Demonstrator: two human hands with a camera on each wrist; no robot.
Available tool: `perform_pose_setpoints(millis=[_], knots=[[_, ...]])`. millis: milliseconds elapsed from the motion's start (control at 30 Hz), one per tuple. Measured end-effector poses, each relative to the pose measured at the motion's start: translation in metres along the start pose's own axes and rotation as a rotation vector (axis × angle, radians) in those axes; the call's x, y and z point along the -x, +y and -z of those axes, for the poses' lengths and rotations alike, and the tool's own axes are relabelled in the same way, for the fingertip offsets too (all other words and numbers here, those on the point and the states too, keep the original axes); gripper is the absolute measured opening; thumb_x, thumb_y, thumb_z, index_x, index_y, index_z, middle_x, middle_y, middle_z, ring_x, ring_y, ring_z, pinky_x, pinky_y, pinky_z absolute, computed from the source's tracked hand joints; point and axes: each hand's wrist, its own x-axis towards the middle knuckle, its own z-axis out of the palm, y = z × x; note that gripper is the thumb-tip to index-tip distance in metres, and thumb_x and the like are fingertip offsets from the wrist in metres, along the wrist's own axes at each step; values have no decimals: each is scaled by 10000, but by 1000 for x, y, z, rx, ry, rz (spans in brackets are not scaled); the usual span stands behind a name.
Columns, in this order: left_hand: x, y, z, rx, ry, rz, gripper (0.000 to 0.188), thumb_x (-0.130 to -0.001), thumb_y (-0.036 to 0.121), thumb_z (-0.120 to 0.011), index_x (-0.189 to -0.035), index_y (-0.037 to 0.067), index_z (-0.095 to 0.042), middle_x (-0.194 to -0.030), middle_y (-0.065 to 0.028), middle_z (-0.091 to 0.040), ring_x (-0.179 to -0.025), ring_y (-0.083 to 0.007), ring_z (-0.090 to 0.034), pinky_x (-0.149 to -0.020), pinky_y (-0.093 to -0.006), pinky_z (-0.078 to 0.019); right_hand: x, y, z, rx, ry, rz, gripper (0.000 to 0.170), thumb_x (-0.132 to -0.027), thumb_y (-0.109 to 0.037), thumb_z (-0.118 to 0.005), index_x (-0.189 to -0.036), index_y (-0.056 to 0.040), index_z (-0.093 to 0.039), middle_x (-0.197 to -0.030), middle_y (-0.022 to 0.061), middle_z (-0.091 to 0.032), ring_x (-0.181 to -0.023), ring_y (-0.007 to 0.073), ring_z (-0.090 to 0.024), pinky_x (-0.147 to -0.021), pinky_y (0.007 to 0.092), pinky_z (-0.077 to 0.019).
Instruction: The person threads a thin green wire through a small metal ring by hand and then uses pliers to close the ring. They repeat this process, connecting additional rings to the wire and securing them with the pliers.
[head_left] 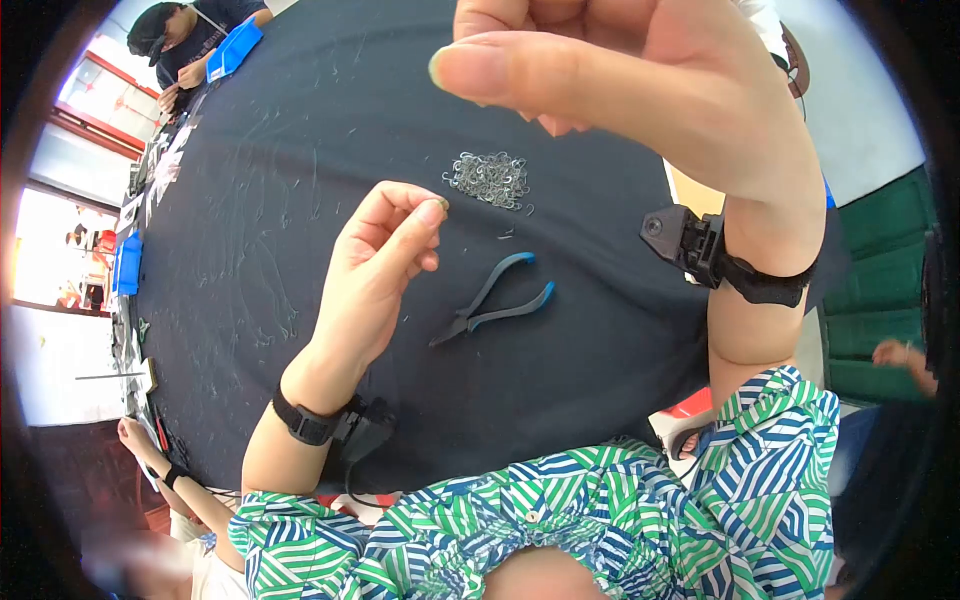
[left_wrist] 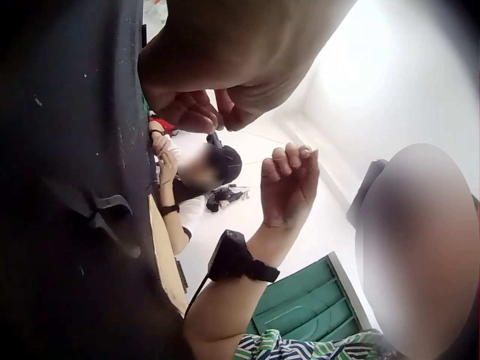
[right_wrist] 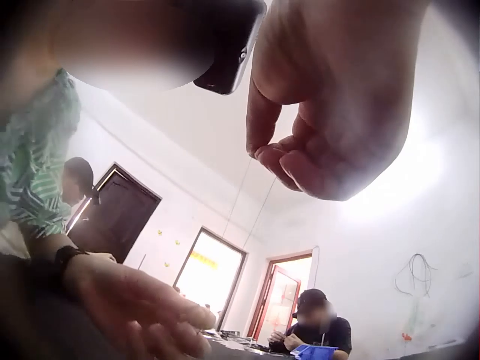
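Observation:
My left hand [head_left: 385, 250] hovers above the dark cloth, pinching thumb against forefinger with a tiny end at the tips. My right hand [head_left: 640, 80] is raised close to the head camera, its fingers curled. From its fingertips two fine strands of thin line [right_wrist: 238, 196] run down towards my left hand in the right wrist view. In the left wrist view this thin line [left_wrist: 262, 137] spans between both hands. Pliers [head_left: 493, 300] with grey and blue handles lie spread on the cloth below. Beyond them sits a heap of small metal hooks [head_left: 488, 180].
Loose clear strands [head_left: 265, 240] are scattered over the left of the black-covered table [head_left: 590, 380]. Blue bins [head_left: 127, 263] stand along its far left edge. Other people sit around it, one in a dark cap [head_left: 155, 30].

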Motion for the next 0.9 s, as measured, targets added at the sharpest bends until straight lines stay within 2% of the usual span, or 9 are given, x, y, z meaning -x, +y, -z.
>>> perform_pose_setpoints(millis=[33,133,167,300,433,567,700,800,900], knots=[[-1,-3,3,12,-21,22,78,-995,183,-572,-1023,111,-582,-1015,17,-590,-849,-20,-531,-725,-191,-464,1,-1,-1,27,-9,13,225,-947,-215,-645,-858,-9,-628,-653,-25,-534,-554,27,-409,-486,198,-310],[-4,-8,-4,-8,-4,58,117,-961,189,-632,-1033,97,-629,-1048,17,-639,-868,-18,-555,-731,-187,-465,2,0,-3,91,-24,42,228,-945,-214,-647,-854,-5,-629,-649,-18,-542,-548,35,-418,-484,201,-318],[-5,-10,-4,-16,-30,68,132,-960,204,-634,-1031,94,-634,-1152,-20,-638,-946,-33,-569,-783,-206,-488,1,-1,-3,107,-31,49,229,-945,-213,-647,-853,-4,-629,-648,-15,-544,-547,37,-420,-484,202,-320],[-7,-11,-15,57,-101,110,92,-987,177,-581,-997,90,-607,-1259,-85,-590,-1054,-107,-573,-870,-273,-505,1,-1,-4,176,-49,74,234,-942,-212,-649,-848,1,-630,-642,-6,-554,-539,48,-432,-481,205,-331],[-12,-21,-12,81,-33,107,113,-980,186,-594,-1037,90,-615,-1224,-55,-599,-1035,-94,-571,-881,-286,-496,-1,1,-5,224,-68,82,238,-940,-210,-651,-843,6,-631,-637,4,-564,-532,58,-444,-479,209,-341],[-13,-25,-1,106,61,133,159,-971,204,-610,-1085,93,-618,-1127,4,-613,-992,-64,-566,-847,-266,-483,-2,1,0,372,-245,-63,215,-921,-171,-642,-817,17,-626,-654,103,-622,-546,141,-536,-512,282,-428],[-13,-25,1,116,53,143,173,-968,214,-616,-1097,97,-616,-1044,41,-609,-950,-40,-558,-805,-241,-472,-1,34,-8,258,-111,-61,239,-883,-218,-669,-803,4,-640,-592,30,-524,-550,80,-477,-512,266,-381],[-13,-28,1,119,40,153,168,-969,212,-615,-1092,98,-616,-1031,46,-606,-929,-36,-559,-790,-229,-474,-1,57,-14,555,-199,-64,231,-831,-209,-693,-769,9,-649,-596,98,-565,-550,150,-548,-522,301,-425],[-13,-28,-2,116,39,162,158,-970,206,-613,-1086,98,-618,-1020,50,-605,-908,-32,-560,-775,-218,-475,-4,53,-10,444,-84,-45,223,-842,-180,-691,-759,12,-613,-589,88,-552,-544,148,-523,-513,302,-412]])
